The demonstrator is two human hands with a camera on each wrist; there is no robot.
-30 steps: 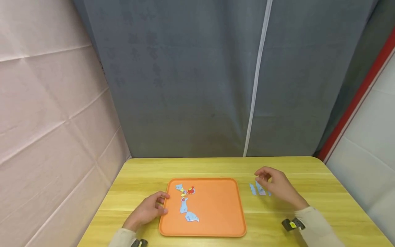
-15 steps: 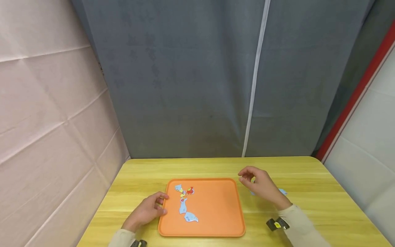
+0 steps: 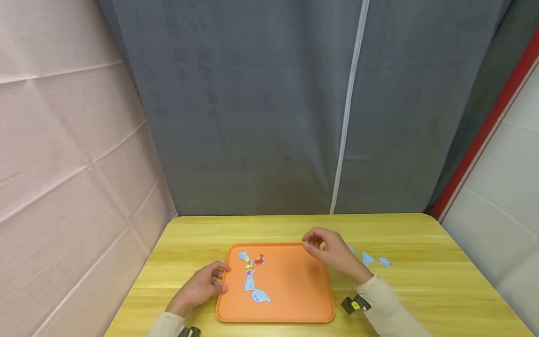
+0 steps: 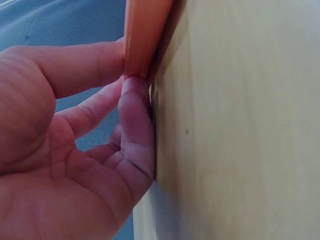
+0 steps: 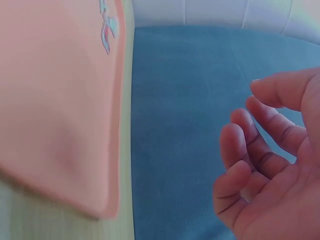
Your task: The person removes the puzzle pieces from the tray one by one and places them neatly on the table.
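- Orange tray [image 3: 294,292], bearing printed pieces [image 3: 250,282].
- Our left hand [image 3: 202,284], tray's nine o'clock: touching it, fingers parted.
- Our right hand [image 3: 332,252], two o'clock: thumb apart from fingers.

curtained booth, grey drape [image 3: 252,117], pale side sheets [image 3: 76,164], table [image 3: 404,295]

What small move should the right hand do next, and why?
I would probably move the right hand left, toward the flat pieces on the orange tray. They lie on its left half, while the hand hangs by its far right corner; the left hand grips the rim. I cannot tell if the right hand holds a piece.
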